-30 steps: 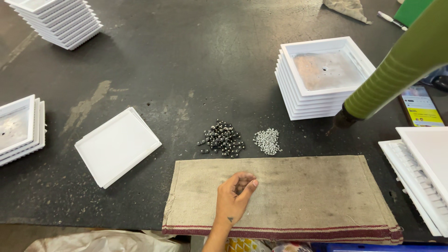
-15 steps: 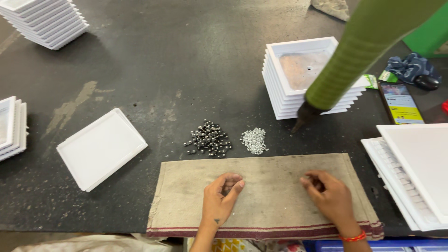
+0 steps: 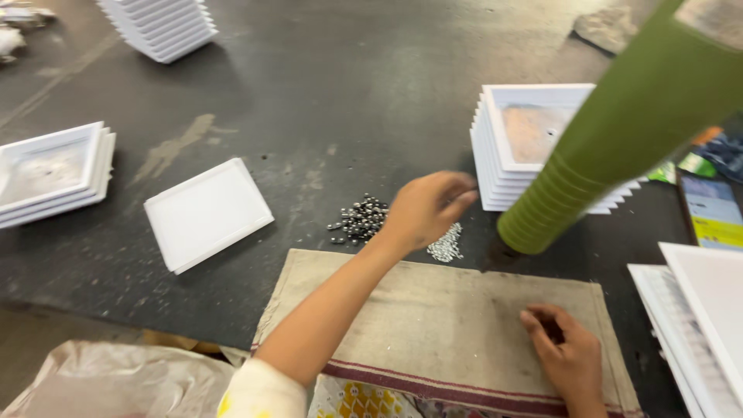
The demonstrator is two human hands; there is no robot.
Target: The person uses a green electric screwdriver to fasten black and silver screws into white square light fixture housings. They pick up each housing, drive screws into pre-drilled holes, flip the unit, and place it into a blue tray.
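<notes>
Left hand (image 3: 426, 207) hovering over silver beads (image 3: 446, 244), beside dark beads (image 3: 361, 220), fingers loosely curled together, empty. Right hand (image 3: 569, 352) resting on cloth (image 3: 433, 317), fingertips pinched, contents unclear. Risking scattering piles, mixing beads.

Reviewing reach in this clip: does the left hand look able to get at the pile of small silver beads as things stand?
Probably yes: the left hand hovers right beside the silver beads, nothing between them; the green cone stands off to the side.

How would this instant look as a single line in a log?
left hand: raised over pile of small dark metal balls | right hand: fingers curled, resting on beige woven cloth | nearby: small silvery bead pile, single white tray
</notes>
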